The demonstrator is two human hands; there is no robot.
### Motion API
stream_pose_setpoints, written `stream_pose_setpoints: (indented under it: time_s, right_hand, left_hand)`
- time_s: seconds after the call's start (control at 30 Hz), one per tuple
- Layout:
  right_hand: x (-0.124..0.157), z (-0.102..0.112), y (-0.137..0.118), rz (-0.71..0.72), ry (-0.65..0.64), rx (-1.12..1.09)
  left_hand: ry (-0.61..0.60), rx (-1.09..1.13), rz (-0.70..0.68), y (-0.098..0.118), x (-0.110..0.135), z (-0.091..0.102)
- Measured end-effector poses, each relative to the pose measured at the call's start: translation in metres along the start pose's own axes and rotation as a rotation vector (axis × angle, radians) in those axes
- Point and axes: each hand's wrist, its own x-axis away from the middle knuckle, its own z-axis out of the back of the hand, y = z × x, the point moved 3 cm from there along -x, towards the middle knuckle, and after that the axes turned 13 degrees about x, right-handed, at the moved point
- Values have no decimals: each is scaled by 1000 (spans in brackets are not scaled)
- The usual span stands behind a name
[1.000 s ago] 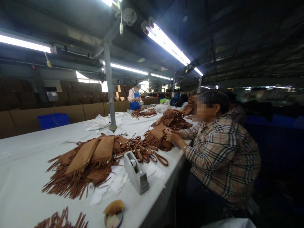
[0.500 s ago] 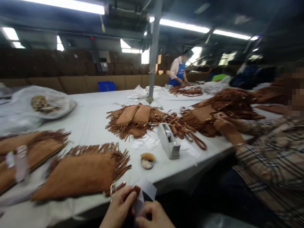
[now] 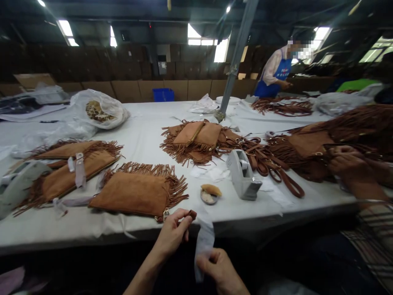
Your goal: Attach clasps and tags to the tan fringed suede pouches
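My left hand (image 3: 174,230) is closed at the table's front edge, pinching a brown leather strap (image 3: 192,214) whose end pokes out past the fingertips. Lower and to the right, my right hand (image 3: 220,268) grips a thin whitish strip of paper (image 3: 205,237) that stands upward from the fingers. A gap separates the strip from the strap. Just left of my left hand lies a brown suede fringed bag (image 3: 132,192), with a metal clasp (image 3: 166,214) at its near corner. Most of the strap is hidden within my left hand.
A grey tape dispenser (image 3: 243,176) and a small dish (image 3: 209,196) stand beyond my hands. More fringed bags (image 3: 198,135) and straps (image 3: 288,180) lie behind. At right, a co-worker's hand (image 3: 353,168) handles a bag; another person (image 3: 276,71) stands at the back.
My hands have drawn apart: the paper strip, earlier up against the strap in my left hand, now stands away from it in my right. The view has shifted left and tilted down.
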Motion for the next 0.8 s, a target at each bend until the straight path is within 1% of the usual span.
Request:
stream_pose_setpoints:
  time_s: [0.07, 0.13, 0.23, 0.37, 0.47, 0.57, 0.67, 0.8]
  right_hand:
    - [0, 12, -9, 8, 151, -235]
    - [-2, 22, -16, 12, 263, -385]
    - [-10, 29, -20, 5, 342, -502]
    - [-21, 27, -19, -26, 422, -642]
    - [-26, 19, -19, -60, 427, -729]
    - [-30, 13, -19, -105, 363, -774]
    - [-32, 9, -20, -98, 293, -755]
    - [-32, 7, -23, -74, 289, -709]
  left_hand:
    - [-6, -27, -1, 2, 2, 0]
    - [-22, -92, -33, 7, 5, -1]
    - [-58, -217, -110, 13, 9, -5]
    - [-107, -277, -98, 10, 14, -7]
    - [-129, -322, -105, 4, 15, -8]
    - [-127, -353, -102, 0, 15, -7]
    - [-125, -355, -106, 1, 16, -9]
    - [-114, -350, -112, 3, 16, -10]
